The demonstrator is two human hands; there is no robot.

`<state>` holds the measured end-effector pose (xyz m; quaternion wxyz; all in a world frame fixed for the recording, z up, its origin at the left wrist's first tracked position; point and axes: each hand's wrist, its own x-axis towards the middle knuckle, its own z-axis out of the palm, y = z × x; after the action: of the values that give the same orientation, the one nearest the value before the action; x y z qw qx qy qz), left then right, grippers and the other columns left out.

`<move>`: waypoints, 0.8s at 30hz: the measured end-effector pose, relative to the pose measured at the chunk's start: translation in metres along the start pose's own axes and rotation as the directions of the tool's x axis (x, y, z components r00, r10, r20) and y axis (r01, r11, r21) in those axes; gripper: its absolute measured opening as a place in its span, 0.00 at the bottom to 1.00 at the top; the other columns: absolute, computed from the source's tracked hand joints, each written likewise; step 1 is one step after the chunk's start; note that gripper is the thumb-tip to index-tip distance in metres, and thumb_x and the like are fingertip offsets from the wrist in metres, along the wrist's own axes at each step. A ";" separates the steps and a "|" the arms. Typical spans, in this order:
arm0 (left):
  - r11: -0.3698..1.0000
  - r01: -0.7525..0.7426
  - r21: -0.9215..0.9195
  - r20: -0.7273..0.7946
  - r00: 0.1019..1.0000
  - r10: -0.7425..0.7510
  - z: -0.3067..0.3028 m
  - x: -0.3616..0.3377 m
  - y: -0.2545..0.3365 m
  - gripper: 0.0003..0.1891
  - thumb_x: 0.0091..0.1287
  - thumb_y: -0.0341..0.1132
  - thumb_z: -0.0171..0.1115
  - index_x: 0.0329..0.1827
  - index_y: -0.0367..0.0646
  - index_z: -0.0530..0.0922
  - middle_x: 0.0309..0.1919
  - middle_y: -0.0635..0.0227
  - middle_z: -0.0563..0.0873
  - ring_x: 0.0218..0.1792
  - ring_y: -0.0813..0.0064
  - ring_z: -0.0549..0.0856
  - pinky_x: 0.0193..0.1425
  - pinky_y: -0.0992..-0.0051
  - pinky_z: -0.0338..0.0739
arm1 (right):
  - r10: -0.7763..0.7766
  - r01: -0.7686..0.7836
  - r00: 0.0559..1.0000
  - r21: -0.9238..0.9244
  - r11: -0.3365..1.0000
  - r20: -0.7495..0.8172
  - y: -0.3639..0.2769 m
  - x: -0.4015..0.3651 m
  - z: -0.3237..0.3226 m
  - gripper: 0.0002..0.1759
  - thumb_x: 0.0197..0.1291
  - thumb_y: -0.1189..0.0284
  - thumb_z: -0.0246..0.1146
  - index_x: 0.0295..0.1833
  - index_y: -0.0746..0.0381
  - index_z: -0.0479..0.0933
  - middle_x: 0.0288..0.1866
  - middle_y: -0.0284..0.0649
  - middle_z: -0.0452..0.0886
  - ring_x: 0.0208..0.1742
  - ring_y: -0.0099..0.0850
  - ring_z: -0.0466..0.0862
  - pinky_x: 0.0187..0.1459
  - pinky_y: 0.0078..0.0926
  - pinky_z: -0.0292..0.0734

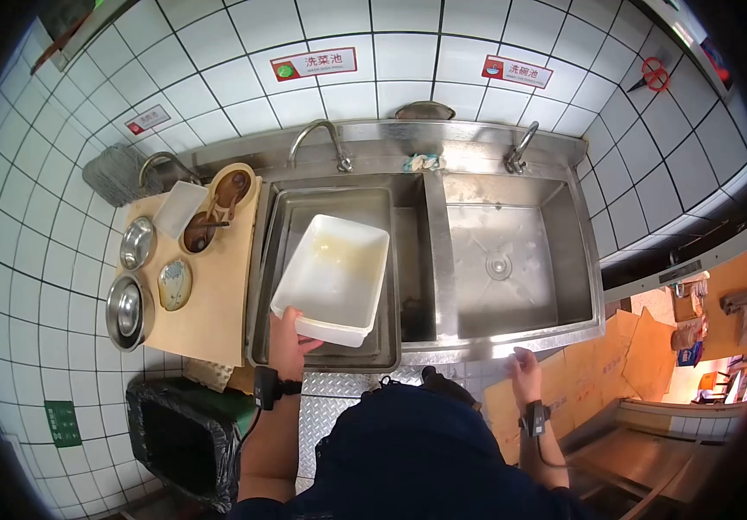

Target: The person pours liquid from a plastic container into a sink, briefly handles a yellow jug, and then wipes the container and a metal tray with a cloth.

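My left hand (287,340) is closed on the near left rim of a white plastic tub (330,299). The tub is tilted over a large metal tray (382,351), which rests across the middle sink. A little yellowish liquid shows on the tub's inner floor. Off to the right, my right hand (525,373) hangs just in front of the sink edge, with loosely bent fingers and nothing visible in them. The right sink basin (512,299), with its drain, is nearest to it.
On the left, a wooden board (209,325) bears metal bowls (138,243), a clear plastic container (179,208) and brown ladle-like items (200,232). A black-lined bin (178,438) stands below. Two taps, the middle tap (326,139) and right tap (522,146), rise behind the basins.
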<state>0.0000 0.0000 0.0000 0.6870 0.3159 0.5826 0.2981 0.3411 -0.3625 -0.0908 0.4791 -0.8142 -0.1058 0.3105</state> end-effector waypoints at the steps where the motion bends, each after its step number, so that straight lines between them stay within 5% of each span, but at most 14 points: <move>1: 0.999 -0.020 0.041 -0.010 1.000 0.020 -0.003 0.004 0.005 0.32 0.65 0.44 0.60 0.73 0.46 0.64 0.59 0.56 0.79 0.54 0.55 0.86 0.47 0.57 0.89 | -0.006 0.006 1.000 -0.005 1.000 0.001 -0.004 -0.002 0.004 0.21 0.74 0.70 0.64 0.66 0.68 0.75 0.53 0.44 0.85 0.47 0.30 0.89 0.42 0.26 0.85; 9: 0.974 -0.167 0.154 -0.036 0.984 0.174 0.010 0.008 -0.003 0.31 0.64 0.39 0.59 0.72 0.45 0.66 0.57 0.60 0.80 0.52 0.63 0.85 0.46 0.62 0.87 | 0.001 0.000 1.000 0.019 1.000 -0.028 -0.004 -0.001 -0.009 0.19 0.74 0.72 0.63 0.65 0.70 0.76 0.52 0.43 0.85 0.46 0.29 0.89 0.41 0.26 0.85; 15: 0.967 -0.254 0.028 -0.025 0.967 0.255 -0.010 0.040 -0.053 0.31 0.63 0.34 0.57 0.72 0.46 0.67 0.57 0.63 0.80 0.54 0.66 0.83 0.48 0.64 0.85 | 0.002 -0.002 0.999 -0.009 1.000 -0.045 0.005 -0.005 -0.014 0.19 0.74 0.72 0.64 0.64 0.71 0.76 0.51 0.44 0.85 0.45 0.29 0.88 0.41 0.25 0.85; 20: 0.883 -0.195 -0.427 0.168 0.942 0.289 -0.012 0.058 -0.082 0.28 0.63 0.30 0.54 0.69 0.41 0.73 0.60 0.60 0.80 0.61 0.56 0.83 0.59 0.53 0.84 | 0.019 -0.016 0.998 0.056 0.998 -0.056 0.006 -0.010 -0.017 0.19 0.74 0.71 0.65 0.64 0.70 0.76 0.51 0.44 0.85 0.45 0.29 0.88 0.42 0.23 0.84; 24: 0.859 -0.119 -0.499 0.240 0.933 0.269 -0.013 0.072 -0.096 0.28 0.63 0.32 0.55 0.69 0.39 0.73 0.63 0.57 0.81 0.65 0.51 0.82 0.67 0.46 0.79 | 0.031 -0.030 0.997 0.018 0.999 -0.065 0.000 -0.014 -0.018 0.19 0.74 0.71 0.64 0.64 0.70 0.76 0.51 0.43 0.85 0.45 0.29 0.88 0.42 0.23 0.83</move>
<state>0.0014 -0.0026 -0.1210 0.7898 0.2365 0.3447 0.4487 0.3415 -0.3820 -0.0787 0.4843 -0.8213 -0.0750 0.2920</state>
